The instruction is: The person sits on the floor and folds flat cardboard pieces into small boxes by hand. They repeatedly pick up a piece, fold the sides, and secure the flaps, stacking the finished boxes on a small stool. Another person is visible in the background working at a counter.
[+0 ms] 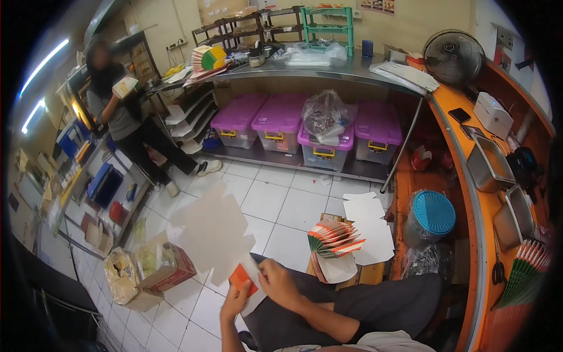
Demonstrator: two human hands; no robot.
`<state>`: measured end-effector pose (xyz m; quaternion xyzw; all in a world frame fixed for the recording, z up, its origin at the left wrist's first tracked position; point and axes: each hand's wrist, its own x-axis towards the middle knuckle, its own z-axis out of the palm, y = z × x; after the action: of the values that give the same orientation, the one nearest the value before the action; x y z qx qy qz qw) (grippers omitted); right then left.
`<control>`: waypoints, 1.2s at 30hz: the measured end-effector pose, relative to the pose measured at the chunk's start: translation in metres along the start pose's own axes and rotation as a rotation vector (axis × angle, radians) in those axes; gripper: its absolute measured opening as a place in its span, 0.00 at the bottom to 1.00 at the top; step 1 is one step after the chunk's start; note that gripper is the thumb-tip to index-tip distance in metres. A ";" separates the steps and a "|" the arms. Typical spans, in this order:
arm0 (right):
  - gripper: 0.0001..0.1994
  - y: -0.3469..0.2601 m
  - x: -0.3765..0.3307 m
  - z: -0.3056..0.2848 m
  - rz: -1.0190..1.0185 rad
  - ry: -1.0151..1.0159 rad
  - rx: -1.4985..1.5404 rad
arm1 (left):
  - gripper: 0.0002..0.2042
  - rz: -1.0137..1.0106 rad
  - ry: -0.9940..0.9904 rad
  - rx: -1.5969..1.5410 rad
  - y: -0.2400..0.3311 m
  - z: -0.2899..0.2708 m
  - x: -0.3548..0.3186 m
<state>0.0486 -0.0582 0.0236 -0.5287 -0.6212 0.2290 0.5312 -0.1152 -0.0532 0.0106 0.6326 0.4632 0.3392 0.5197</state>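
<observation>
Over my lap I hold a food-box blank of thin card (214,232), its wide pale side blurred and stretching away over the floor. My left hand (236,300) is closed on its orange part, with the thumb along the near edge. My right hand (280,284) is closed at a narrow white flap beside the orange part, fingers bent round it; the fingertips are partly hidden. To the right of my hands, a stack of folded red, green and white boxes (335,239) rests on a low wooden stool (371,274), next to flat white blanks (373,232).
A carton (164,264) with plastic-wrapped contents stands on the tiles at left. Purple-lidded bins (239,117) sit under the metal table (281,73). At right are a blue-lidded tub (434,212) and an orange counter (451,126) with metal pans (491,163). Another person (126,111) stands far left, holding a box.
</observation>
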 end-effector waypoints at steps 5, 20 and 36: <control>0.14 0.051 0.009 0.007 0.446 -0.296 0.211 | 0.24 -0.191 0.244 0.240 0.003 -0.041 -0.001; 0.14 -0.003 0.005 0.038 0.346 -0.100 0.908 | 0.14 0.096 0.874 -0.665 0.016 0.039 -0.011; 0.27 -0.034 0.027 -0.026 -0.238 -0.415 -0.247 | 0.15 -0.282 0.437 -1.416 -0.010 0.054 0.010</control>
<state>0.0611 -0.0521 0.0724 -0.4545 -0.7977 0.1910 0.3473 -0.0653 -0.0617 -0.0121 0.0003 0.3038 0.6040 0.7368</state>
